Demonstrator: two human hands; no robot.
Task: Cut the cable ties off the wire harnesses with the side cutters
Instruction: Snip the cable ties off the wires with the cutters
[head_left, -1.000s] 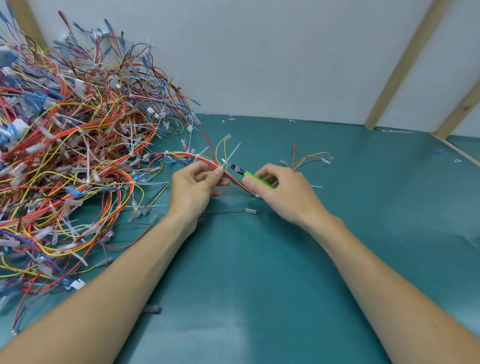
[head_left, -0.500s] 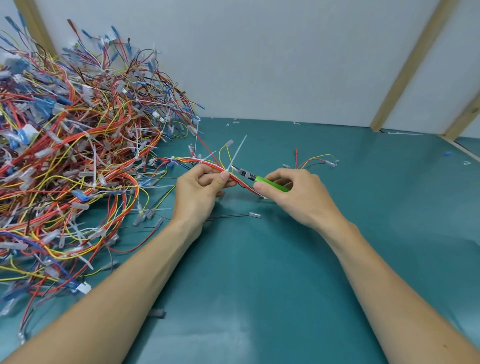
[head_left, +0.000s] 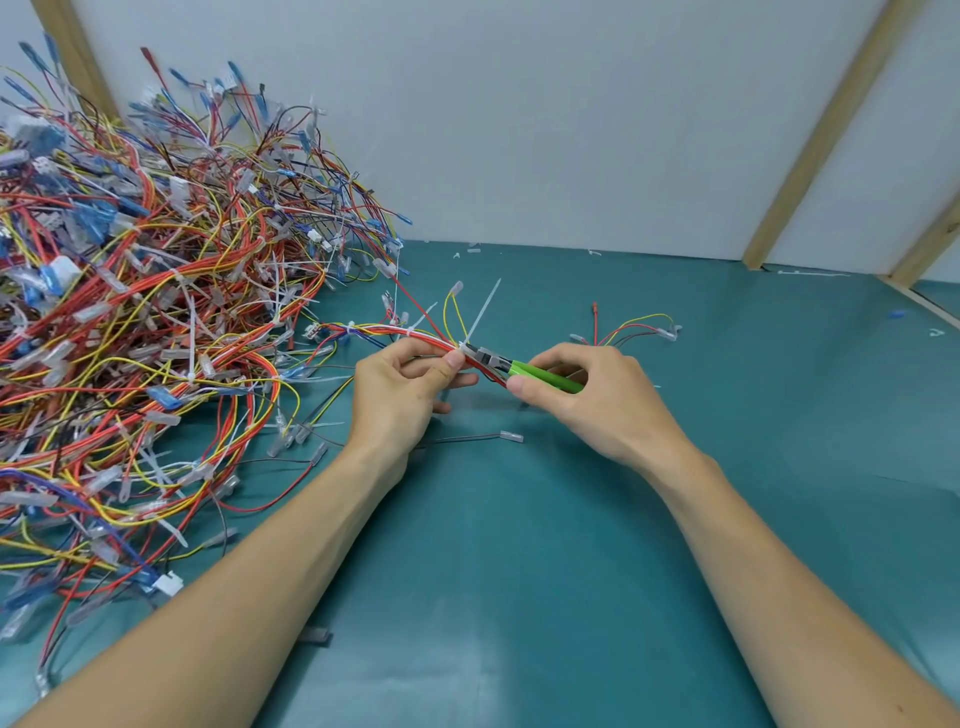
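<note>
Little has moved since the earlier frame: both hands hold the same pose over the teal counter (head_left: 519, 545). Left hand (head_left: 400, 395) still pinches the red wire harness (head_left: 415, 335) between thumb and fingers, while the right hand (head_left: 597, 400) grips the green-handled side cutters (head_left: 519, 368), tips touching the white cable tie (head_left: 480, 317).

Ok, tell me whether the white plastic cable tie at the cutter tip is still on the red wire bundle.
Still on. The white plastic cable tie wraps the red wire bundle, its tail sticking up, with the green-handled side cutters at it.
</note>
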